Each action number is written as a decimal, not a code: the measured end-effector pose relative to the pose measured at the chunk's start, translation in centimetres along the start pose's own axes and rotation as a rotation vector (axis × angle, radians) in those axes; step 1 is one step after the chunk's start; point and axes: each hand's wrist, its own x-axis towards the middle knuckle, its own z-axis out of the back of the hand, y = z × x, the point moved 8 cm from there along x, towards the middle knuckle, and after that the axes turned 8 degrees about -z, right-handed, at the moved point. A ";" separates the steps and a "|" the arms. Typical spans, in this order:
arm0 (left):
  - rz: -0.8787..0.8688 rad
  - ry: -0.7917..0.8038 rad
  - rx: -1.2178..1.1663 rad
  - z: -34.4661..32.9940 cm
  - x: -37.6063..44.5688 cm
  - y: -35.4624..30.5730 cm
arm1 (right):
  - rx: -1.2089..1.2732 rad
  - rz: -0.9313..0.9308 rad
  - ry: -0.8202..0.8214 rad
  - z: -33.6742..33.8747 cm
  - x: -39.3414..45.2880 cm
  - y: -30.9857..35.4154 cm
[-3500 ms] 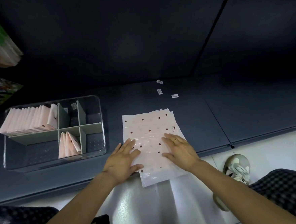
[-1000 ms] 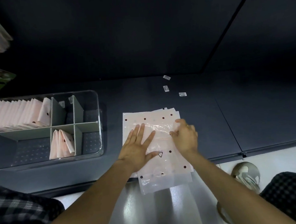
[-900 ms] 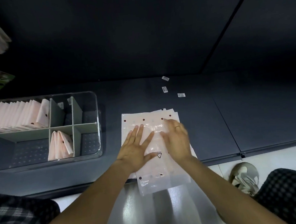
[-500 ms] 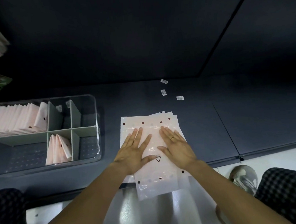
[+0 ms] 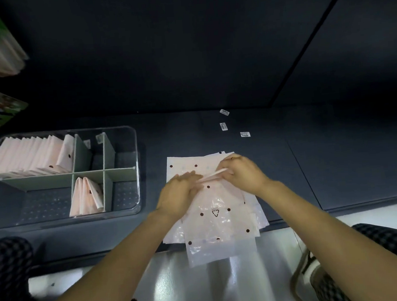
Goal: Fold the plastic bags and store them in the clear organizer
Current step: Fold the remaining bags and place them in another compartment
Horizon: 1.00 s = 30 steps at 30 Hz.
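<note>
Dark, matte blue-grey panelling is seen behind and beneath everything; the worktop [image 5: 215,135] is a flat slab of the same colour, split by a thin seam at the right. A stack of bags [image 5: 184,165] is laid flat near its front edge, overhanging it toward a glossy pale floor [image 5: 169,288]. Thin, crinkly, translucent pink plastic printed with dark dots is what the bags are made of, and a small triangle mark is seen on the top bag [image 5: 217,219].

The far edge of the top bag is pinched by both hands and lifted into a narrow raised crease. The left hand [image 5: 177,194] is curled, its fingertips closed on the crease's left end. The right hand [image 5: 242,173] is likewise curled, with the film nipped between thumb and fingers at the right end.

Well to the left, on the worktop, a clear organizer [image 5: 136,168] is placed: a rounded-corner rectangular tray of rigid transparent plastic, split by grey-green dividers [image 5: 42,181]. Folded bags [image 5: 28,155] are packed upright in a row in the far-left compartment, and a few more folded bags [image 5: 88,195] lean in the near middle one. Three small white labels [image 5: 245,134] lie on the worktop beyond the stack.
</note>
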 end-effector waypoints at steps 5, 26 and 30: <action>0.178 -0.264 -0.407 4.3 -0.6 0.5 | 0.702 -0.156 -0.202 4.0 -1.2 1.7; 0.467 -0.517 -1.170 9.0 -11.3 -0.2 | 1.128 -0.162 -0.214 1.5 -9.5 10.9; 0.372 -0.519 -0.982 10.4 -11.7 -0.2 | 1.052 -0.155 -0.244 1.6 -9.9 11.2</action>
